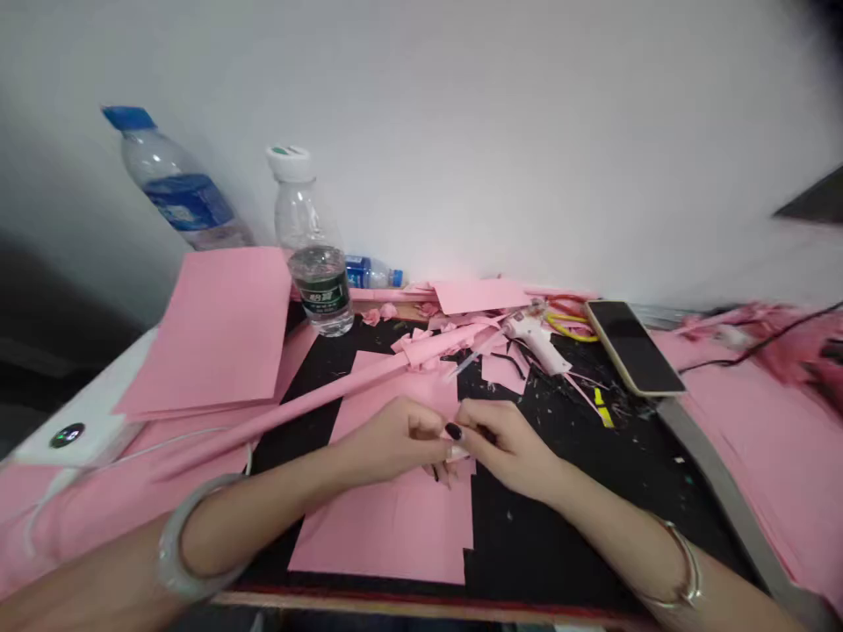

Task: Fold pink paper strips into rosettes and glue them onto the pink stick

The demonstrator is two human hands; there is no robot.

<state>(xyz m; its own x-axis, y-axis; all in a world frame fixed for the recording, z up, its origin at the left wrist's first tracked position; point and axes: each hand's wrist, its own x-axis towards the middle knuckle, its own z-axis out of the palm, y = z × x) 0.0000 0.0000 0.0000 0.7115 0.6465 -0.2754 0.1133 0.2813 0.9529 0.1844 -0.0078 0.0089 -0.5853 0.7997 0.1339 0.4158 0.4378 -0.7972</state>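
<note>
Right now, on the black mat (559, 491), at the three o'clock edge of the pink sheet (388, 535), my left hand (388, 439) and right hand (510, 449) meet, fingertips (453, 431) clamped on a small pink paper piece (459, 454). Light, even pressure, I judge, keeps it uncrushed.

We see a plain white wall (527, 132) behind the table (632, 456), evenly lit. The tabletop is black. Far left we note a dark shadowed area (39, 290).
</note>
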